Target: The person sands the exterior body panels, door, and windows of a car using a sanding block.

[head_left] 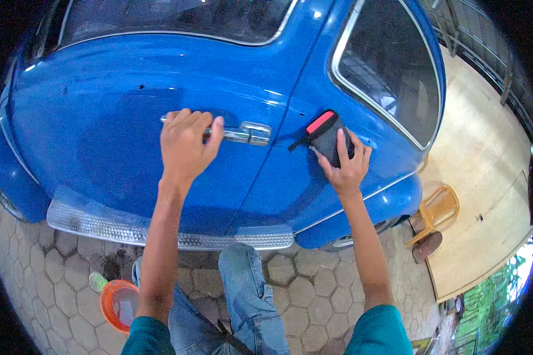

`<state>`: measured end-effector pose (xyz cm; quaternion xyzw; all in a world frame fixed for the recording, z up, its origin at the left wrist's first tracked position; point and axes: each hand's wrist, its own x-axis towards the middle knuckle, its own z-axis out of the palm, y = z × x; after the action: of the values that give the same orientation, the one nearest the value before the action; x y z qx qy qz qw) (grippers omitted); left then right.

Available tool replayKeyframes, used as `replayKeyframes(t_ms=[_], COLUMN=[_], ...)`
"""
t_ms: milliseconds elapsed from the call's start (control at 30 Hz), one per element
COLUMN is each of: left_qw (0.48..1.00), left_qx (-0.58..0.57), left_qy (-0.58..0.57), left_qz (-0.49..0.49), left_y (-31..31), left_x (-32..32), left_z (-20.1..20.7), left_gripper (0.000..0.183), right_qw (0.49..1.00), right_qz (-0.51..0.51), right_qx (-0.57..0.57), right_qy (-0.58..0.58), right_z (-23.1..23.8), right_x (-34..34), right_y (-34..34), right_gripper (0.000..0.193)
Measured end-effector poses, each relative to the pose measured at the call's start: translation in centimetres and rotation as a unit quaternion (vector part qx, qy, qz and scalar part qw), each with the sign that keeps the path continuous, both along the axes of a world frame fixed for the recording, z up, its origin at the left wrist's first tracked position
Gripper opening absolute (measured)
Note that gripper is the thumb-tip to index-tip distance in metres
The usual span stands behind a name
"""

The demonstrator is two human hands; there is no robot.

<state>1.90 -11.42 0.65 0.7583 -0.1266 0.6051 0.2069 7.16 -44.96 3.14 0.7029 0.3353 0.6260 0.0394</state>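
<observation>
Chair (pixel 441 208): my landmark, tan.
Floor (pixel 314 296): hexagonal pavers, left of chair.
Panel (pixel 485 160): pale, right of chair.
Metal bars (pixel 506 77): above chair, in my view.
Greenery (pixel 485 313): brightly lit, below chair.

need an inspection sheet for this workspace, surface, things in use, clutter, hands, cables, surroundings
Surface: glossy blue car side, upright; grey hexagonal paving below.
Things in use: chrome door handle; dark pad with a red edge, near the panel seam.
Clutter: orange bucket on the paving, a pale green item beside it, kind unclear.
Left hand: curled over the handle.
Right hand: gripping the pad between thumb and fingers.
Cables: nothing seen.
Surroundings: yellow-brown chair and large cream surface at right; greenery at lower right.
</observation>
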Motion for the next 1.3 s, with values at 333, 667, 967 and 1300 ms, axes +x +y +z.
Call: replayKeyframes(t_ms=[333,667,967,1300], left_qw=[0.999,0.998,0.994,0.999], left_qx=[0.009,0.014,0.003,-0.006], left_qy=[0.006,-0.042,-0.079,-0.035], left_qz=[0.033,0.055,0.074,-0.007], left_y=[0.2,0.1,-0.9,0.1], left_x=[0.3,0.9,1.4,0.3], left_z=[-0.2,-0.4,-0.4,-1.2], left_gripper=[0.028,0.028,0.024,0.017], right_qw=[0.984,0.928,0.935,0.967], right_qz=[-0.024,-0.112,-0.077,0.016], right_qx=[0.159,0.340,0.334,0.213], right_qy=[0.078,0.105,0.097,0.141], right_z=[-3.8,-1.2,2.3,2.5], right_x=[-1.0,0.7,1.1,-1.7], right_y=[-3.1,-4.4,-2.8,6.0], right_gripper=[0.073,0.072,0.069,0.066])
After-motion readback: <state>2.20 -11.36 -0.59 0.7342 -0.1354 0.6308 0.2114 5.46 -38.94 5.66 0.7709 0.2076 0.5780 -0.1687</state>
